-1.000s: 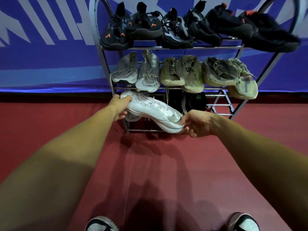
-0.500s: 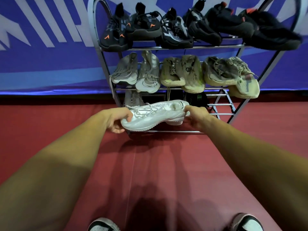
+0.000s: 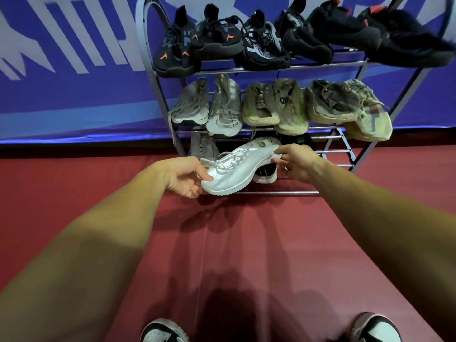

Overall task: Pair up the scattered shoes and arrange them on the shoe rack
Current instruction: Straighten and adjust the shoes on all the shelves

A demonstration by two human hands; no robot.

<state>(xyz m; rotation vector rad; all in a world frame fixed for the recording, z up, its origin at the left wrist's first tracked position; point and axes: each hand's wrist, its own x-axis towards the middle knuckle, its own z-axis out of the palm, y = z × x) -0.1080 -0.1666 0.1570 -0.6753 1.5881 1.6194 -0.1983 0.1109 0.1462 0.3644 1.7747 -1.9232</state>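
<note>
Mid-frame, the left hand (image 3: pixel 183 176) curls round the toe of a white mesh sneaker (image 3: pixel 237 169); the right hand (image 3: pixel 297 162) pinches its heel. This looks like the placing step, and next it needs seating on the bottom shelf of the grey metal rack (image 3: pixel 278 193).

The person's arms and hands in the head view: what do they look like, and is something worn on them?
Both are bare. The left arm and right arm show no sleeve as far as the frame's edge. The left hand and right hand have no glove, and no watch, ring or bracelet can be seen.
</note>
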